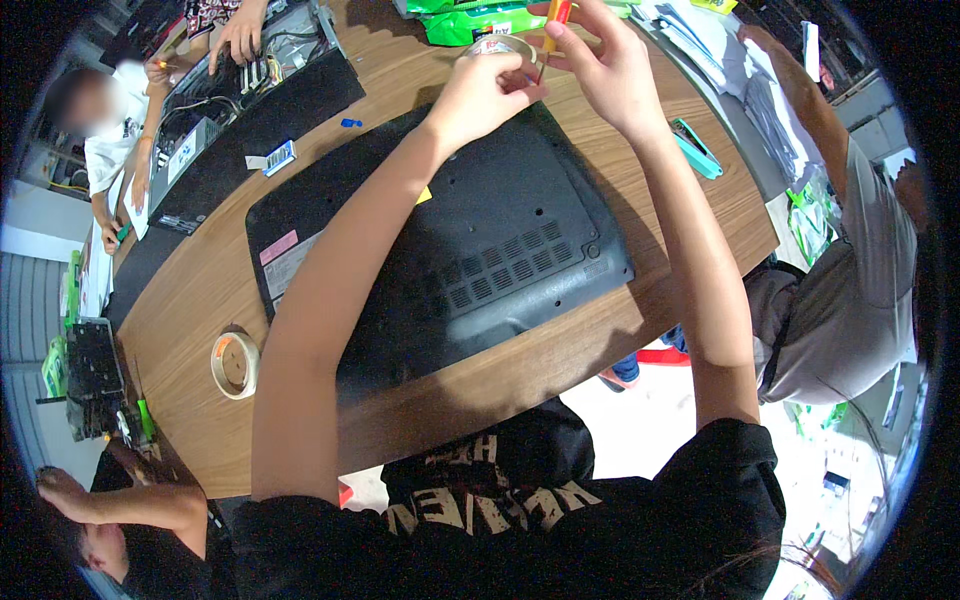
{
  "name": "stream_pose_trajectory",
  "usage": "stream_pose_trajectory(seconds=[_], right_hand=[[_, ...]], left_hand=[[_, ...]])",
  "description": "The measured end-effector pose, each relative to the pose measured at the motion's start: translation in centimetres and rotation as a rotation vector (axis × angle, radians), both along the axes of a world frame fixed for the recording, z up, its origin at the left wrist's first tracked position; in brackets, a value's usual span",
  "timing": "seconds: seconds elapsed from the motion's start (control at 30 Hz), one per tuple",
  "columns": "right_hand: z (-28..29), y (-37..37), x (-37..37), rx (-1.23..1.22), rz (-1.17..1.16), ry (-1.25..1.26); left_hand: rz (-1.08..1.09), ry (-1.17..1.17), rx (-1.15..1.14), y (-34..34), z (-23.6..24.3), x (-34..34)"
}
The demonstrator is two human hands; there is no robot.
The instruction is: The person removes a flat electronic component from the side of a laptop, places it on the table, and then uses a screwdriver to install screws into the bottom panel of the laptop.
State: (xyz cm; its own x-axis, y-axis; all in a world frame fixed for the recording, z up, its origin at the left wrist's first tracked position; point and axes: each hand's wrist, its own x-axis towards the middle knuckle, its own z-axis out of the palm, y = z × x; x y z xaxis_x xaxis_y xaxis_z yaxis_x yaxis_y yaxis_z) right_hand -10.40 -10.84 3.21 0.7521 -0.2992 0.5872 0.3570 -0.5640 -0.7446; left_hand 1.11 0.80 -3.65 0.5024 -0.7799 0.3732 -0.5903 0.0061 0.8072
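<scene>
A black laptop [480, 240] lies upside down on the wooden table [200, 290], its vented bottom cover facing up. Both my arms reach over it to the far side. My right hand [600, 60] grips a screwdriver [553, 22] with an orange and yellow handle, its thin shaft pointing down. My left hand [487, 90] is closed around a small clear round container [500, 46], just below the screwdriver's tip.
A roll of tape [236, 364] lies near the table's left edge. A teal tool [696, 148] lies to the right. Another person's hand [240, 35] works on an opened laptop [250, 90] at the far left. A person in grey [850, 290] sits at right.
</scene>
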Motion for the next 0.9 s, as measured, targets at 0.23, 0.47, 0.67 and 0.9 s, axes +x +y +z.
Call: stream_pose_trajectory(seconds=[0.23,0.47,0.67,0.9], right_hand=[[0.4,0.2,0.1,0.136,0.103,-0.047],[1.3,0.0,-0.2,0.059,0.083,-0.117],[1.2,0.2,-0.3,0.11,0.072,-0.082],[2.6,0.9,-1.4,0.26,0.041,-0.173]], left_hand=[[-0.094,0.106,-0.026,2.9,0.8,2.2],[-0.063,0.047,0.063,3.3,0.4,2.1],[-0.05,0.048,0.105,2.9,0.2,1.8],[-0.123,0.218,0.232,4.0,2.0,0.1]])
